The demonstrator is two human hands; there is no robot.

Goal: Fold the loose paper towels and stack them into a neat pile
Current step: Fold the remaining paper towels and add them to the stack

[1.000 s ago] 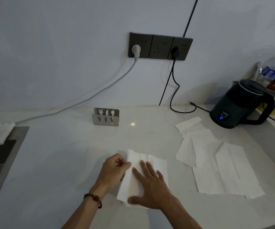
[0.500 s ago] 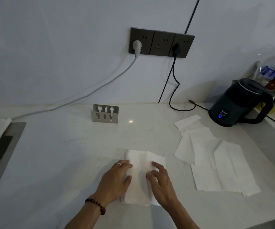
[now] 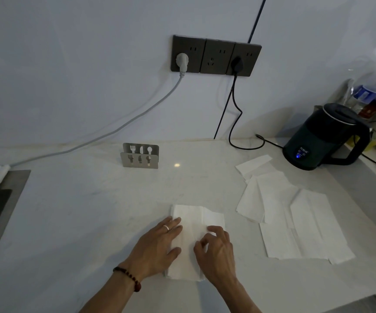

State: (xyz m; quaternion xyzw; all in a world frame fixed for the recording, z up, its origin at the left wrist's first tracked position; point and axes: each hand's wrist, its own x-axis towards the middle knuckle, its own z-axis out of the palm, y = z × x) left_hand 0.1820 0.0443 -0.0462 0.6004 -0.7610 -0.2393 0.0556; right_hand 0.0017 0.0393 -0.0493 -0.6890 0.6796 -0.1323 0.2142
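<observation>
On marble counter [image 3: 92, 211], left hand [image 3: 157, 247] flat on folded towel [image 3: 191, 245] (soft, rectangular); right hand [image 3: 216, 251] fingers curled, pinching its edge.

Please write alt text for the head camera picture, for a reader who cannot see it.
Two hands fold a white paper towel on a pale counter: the left hand presses it flat, the right hand curls on its edge. Loose towels lie to the right, near a dark kettle.
</observation>
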